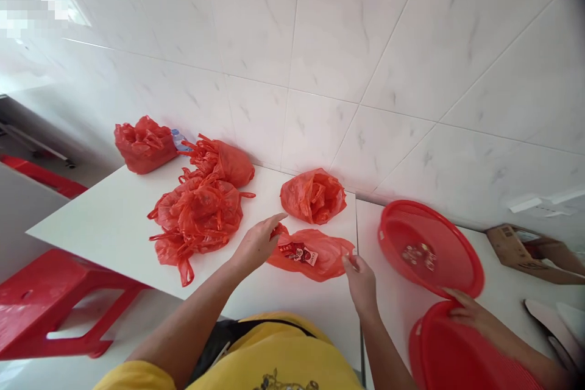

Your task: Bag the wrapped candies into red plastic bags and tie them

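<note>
Two hands of mine are on one flat red plastic bag (315,254), which lies on the white surface (105,219) directly in front of me, near its front edge. My left hand (256,242) rests with fingers loosely spread on the bag's left end, touching it. My right hand (361,280) pinches the bag's right edge between thumb and fingertips. Small red-and-white packets show through the plastic near the bag's middle.

Just behind it sits a crumpled red bag (313,196), open at the top, close to the tiled wall (365,42). To my left lies a cluster of knotted red bags (196,213), well apart from the one I hold, with another full red bag (144,144) at the far corner.

To my right, a round red tray (457,256) holds a few small packets. Another person's hand (466,311) rests on the rim of a second red tray (439,353) below it. A red stool (46,304) stands at the lower left.
</note>
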Demonstrator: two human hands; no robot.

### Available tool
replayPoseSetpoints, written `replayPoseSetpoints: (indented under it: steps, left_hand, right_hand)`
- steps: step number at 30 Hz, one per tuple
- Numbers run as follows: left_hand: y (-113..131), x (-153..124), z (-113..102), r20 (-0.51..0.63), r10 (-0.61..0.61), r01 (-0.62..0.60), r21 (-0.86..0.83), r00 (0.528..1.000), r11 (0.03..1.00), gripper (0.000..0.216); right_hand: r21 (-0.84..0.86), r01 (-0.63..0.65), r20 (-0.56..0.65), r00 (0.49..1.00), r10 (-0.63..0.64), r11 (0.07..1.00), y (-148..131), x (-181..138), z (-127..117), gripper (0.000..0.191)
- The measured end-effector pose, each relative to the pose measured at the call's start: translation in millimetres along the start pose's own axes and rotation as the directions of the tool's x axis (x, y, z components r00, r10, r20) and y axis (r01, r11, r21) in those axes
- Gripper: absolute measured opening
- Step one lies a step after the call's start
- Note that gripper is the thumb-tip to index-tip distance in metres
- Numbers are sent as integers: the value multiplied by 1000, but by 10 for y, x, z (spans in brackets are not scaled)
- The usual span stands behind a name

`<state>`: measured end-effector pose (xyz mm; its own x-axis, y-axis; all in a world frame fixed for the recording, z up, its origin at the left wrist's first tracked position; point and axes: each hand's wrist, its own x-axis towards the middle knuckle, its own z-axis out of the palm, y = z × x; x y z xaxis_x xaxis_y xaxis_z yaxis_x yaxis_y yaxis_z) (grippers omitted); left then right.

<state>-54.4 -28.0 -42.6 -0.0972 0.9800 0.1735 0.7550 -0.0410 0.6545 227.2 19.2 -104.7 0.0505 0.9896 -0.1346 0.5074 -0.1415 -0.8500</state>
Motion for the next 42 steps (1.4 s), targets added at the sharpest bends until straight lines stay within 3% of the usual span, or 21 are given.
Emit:
replayPoseSetpoints:
  steps: [2,4,6,8,10,12,14,16,18,21,23,26,28,31,33,37,42]
  left_hand:
    - [85,21,-126,-54,74,-70,73,996,995,51]
    - [155,5,-252,-94,131,-116,150,987,982,45]
    - [210,-37,-341,-81,161,-141,213,984,967,35]
    - [262,-88,-371,-43,159,-144,235,986,961,24]
    - [323,-138,-342,-6,133,-130,188,991,974,20]
    - [401,-185,-274,42,95,-97,49,995,994,19]
    - [490,-227,-193,132,67,-49,-136,989,989,20]
    - [574,-261,-120,228,70,-5,-275,971,961,22]
    - [645,-283,-60,300,95,21,-360,949,933,23]
    - [720,-290,18,416,145,79,-477,898,876,24]
    - [750,-293,67,440,182,84,-519,879,850,29]
    - [758,-323,133,270,229,-87,-451,935,888,32]
    - [740,-350,180,180,317,-240,-350,931,905,27]
    - [694,-359,284,269,447,-398,-218,853,891,26]
    - [654,-343,371,354,444,-431,-120,823,894,24]
    - [548,-315,499,428,349,-357,-64,834,932,21]
    - [403,-307,575,280,80,-6,-255,957,967,14]
  right_hand:
    - [42,136,-54,989,-134,990,-180,-49,-155,35]
    - [19,314,-169,937,-307,949,-344,-125,-319,28]
    - [31,398,-208,900,-384,917,-450,-195,-424,24]
    - [219,342,-137,938,-318,914,-494,-247,-438,23]
    - [490,175,7,979,-205,854,-500,-290,-373,23]
    - [682,15,112,986,-125,731,-494,-345,-272,26]
    - [752,-56,137,988,-73,657,-496,-424,-178,32]
    - [723,-94,164,986,-38,684,-514,-520,-108,36]
    - [616,-134,287,956,-63,777,-546,-614,-50,37]
    - [431,-51,539,815,-212,901,-599,-705,53,32]
    - [384,6,591,766,-251,923,-624,-719,120,29]
    - [425,-76,567,799,-200,902,-636,-690,163,46]
    - [480,-142,540,825,-164,866,-619,-652,160,48]
    - [532,-203,483,870,-97,822,-542,-584,192,45]
    - [518,-235,500,864,-68,822,-471,-539,254,44]
    - [442,-240,583,809,-73,864,-379,-486,336,41]
    - [549,-209,583,790,-191,809,-365,-467,152,26]
